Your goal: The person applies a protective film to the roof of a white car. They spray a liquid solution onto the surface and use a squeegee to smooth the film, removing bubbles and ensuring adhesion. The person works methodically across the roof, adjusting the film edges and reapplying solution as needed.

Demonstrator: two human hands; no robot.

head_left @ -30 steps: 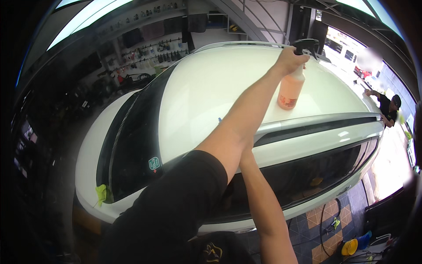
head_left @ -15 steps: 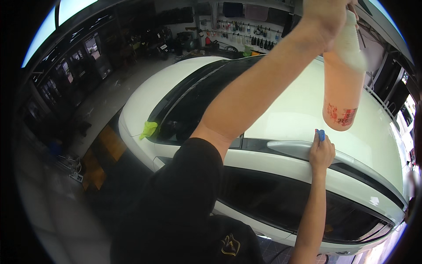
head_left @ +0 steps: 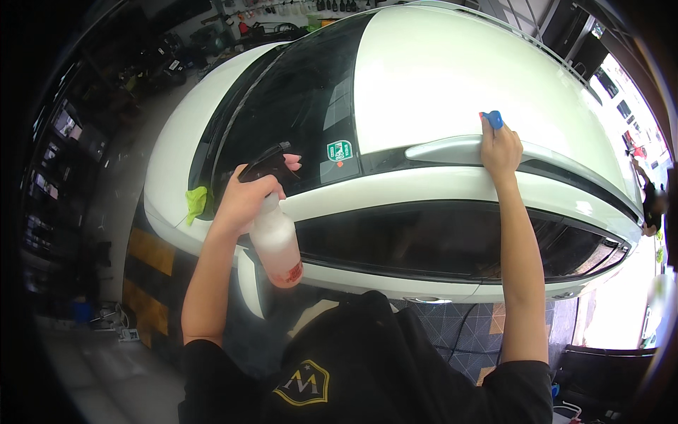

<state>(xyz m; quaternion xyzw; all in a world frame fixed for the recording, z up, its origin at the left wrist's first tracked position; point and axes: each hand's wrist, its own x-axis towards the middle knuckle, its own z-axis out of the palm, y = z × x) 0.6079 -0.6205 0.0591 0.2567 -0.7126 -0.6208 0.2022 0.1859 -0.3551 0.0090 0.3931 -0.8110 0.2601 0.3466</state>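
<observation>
My left hand (head_left: pixel 244 203) is closed round the neck and black trigger head of a spray bottle (head_left: pixel 275 247), clear-bodied with pale pink liquid and red print. It hangs over the front corner of the side window (head_left: pixel 395 233) of a white car. At the near edge of the roof (head_left: pixel 438 78), my right hand (head_left: pixel 501 155) is by the silver roof rail (head_left: pixel 438 150). A small blue piece (head_left: pixel 495 119) with a bit of red beside it sticks up from its closed fingers; its exact kind is unclear.
A lime-green cloth (head_left: pixel 196 205) lies by the base of the windscreen (head_left: pixel 289 99). Below my left arm the side mirror (head_left: pixel 251 283) juts out. Shelves with several bottles (head_left: pixel 282 8) line the back wall. Someone in dark clothes (head_left: pixel 653 201) stands at the car's far right end.
My left hand has brought the spray bottle down and left, from above the roof to the windscreen side. The view has shifted; my right hand still holds the blue piece by the rail.
</observation>
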